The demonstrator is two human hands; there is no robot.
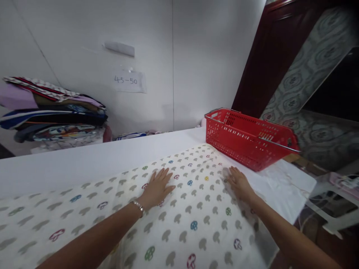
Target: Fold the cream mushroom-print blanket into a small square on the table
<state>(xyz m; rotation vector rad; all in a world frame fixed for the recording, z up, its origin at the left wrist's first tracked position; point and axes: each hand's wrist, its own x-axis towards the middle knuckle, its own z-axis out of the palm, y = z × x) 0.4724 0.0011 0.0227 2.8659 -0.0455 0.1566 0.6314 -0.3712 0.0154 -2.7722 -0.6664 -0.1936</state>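
We press our left hand (157, 188) and right hand (239, 183) flat, fingers open, gripping nothing, on the mushroom-print cloth (179, 216) to keep it smooth on the worktop (84, 160).

Place: we take it for a textile workroom.
Evidence: we see a folded fabric stack (53, 114), a wall label "45-50" (129, 80), a red basket (248, 136), a white worktable (84, 160).

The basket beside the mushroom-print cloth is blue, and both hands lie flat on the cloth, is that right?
Not quite: the basket is red, as the head view shows. It does sit beside the mushroom-print cloth, and the left hand and right hand both lie flat on it.
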